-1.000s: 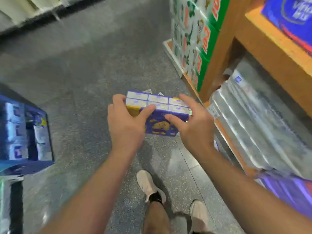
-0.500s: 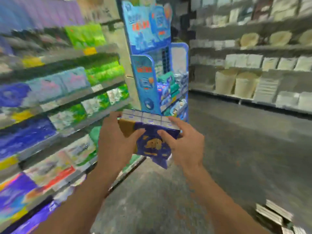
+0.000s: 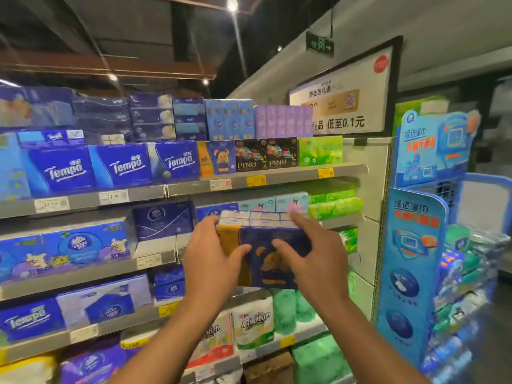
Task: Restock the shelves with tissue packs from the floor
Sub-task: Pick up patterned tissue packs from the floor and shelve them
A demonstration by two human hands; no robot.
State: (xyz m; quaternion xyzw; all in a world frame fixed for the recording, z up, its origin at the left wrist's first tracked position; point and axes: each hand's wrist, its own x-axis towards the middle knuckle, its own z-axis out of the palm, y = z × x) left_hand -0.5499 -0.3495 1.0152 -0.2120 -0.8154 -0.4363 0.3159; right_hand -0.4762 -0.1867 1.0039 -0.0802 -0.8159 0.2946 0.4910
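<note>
Left hand [image 3: 212, 256] grips the left end of one tissue pack [image 3: 273, 252], thumb across its front face, fingers curled over the top edge. Right hand [image 3: 315, 260] grips the right end likewise, thumb on the front, fingers over the top. The pack, dark blue with an orange side panel, is held in the air between both hands, before the shelves [image 3: 266, 180]. Above the hands, one matching bear-print pack [image 3: 217, 161] stands beside three Tempo packs [image 3: 122, 166] and two PINO packs [image 3: 266, 154].
</note>
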